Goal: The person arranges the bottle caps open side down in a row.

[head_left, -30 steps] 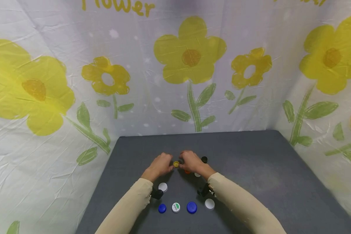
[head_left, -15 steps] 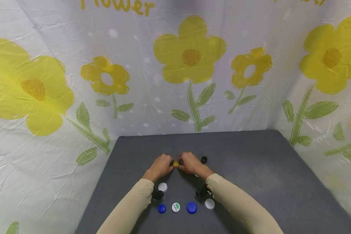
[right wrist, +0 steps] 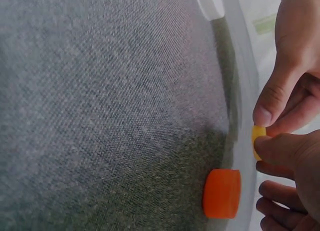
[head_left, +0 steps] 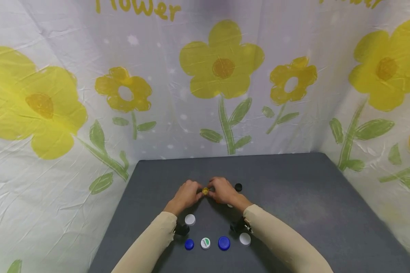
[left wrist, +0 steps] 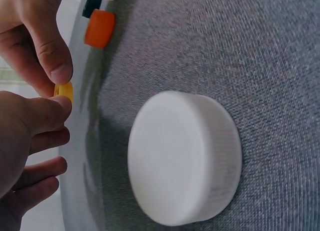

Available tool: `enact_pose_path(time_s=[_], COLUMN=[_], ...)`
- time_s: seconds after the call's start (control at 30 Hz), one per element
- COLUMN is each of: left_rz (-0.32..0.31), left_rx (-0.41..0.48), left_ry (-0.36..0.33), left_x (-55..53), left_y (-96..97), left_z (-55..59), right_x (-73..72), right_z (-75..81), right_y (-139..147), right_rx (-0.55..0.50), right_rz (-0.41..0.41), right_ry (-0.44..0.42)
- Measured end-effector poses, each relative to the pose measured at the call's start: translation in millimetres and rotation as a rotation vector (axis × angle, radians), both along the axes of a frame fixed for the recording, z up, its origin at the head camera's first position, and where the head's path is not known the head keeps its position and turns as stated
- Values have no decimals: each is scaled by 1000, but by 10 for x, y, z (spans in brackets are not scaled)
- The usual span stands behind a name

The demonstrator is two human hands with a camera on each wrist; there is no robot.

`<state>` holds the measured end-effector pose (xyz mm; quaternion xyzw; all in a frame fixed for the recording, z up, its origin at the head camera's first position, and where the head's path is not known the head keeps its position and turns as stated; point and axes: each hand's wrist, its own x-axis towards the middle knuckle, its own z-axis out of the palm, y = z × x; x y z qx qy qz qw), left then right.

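A small yellow bottle cap [head_left: 205, 191] is held between both hands over the middle of the dark grey table. My left hand [head_left: 187, 193] pinches its left side with thumb and index finger. From the right, my right hand [head_left: 223, 190] grips the same cap between thumb and forefinger. The fingertips of both hands cover part of the yellow cap [left wrist: 63, 91] in the left wrist view. Beneath the right hand stands an orange cap [right wrist: 222, 193], hidden in the head view. A black cap [head_left: 238, 187] lies just beyond the right hand.
A white cap [head_left: 190, 220] lies by the left wrist; another white cap [head_left: 230, 205] is partly covered by the right arm. Nearer, a row holds a small blue cap [head_left: 189, 244], a white-and-green cap [head_left: 205, 243], a large blue cap [head_left: 224, 243] and a white cap [head_left: 245, 239].
My right hand has shifted slightly left, its fingers coming closer around the yellow cap, and the orange cap has gone out of sight under it. The left hand stays almost in place.
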<state>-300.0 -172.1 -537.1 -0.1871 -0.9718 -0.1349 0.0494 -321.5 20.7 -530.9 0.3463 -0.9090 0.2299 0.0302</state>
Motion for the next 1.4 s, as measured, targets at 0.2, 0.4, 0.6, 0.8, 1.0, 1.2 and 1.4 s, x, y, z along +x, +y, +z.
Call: enact_pose_path(time_s=[0.2, 0.4, 0.6, 0.8, 1.0, 1.2, 1.4], left_rz=[-12, -58, -80, -106, -139, -178, -210], left_rx=[16, 23, 36, 50, 80, 96, 88], left_ry=[32, 102, 165, 184, 198, 206, 232], left_x=[64, 156, 243, 333, 458, 576, 679], left_y=[-1, 16, 46, 68, 63, 48, 17], left_z=[95, 219, 363, 461, 527, 559, 546], right_x=[65, 159, 260, 343, 432, 522, 606], right_z=[72, 177, 344, 438, 481, 481, 461], right_y=[48, 112, 179, 247, 286, 322, 342], right_rx=[-22, -68, -103, -128, -123, -128, -146], right_rz=[2, 35, 52, 73, 66, 94, 121], right_ry=[25, 64, 71, 106, 135, 141, 136])
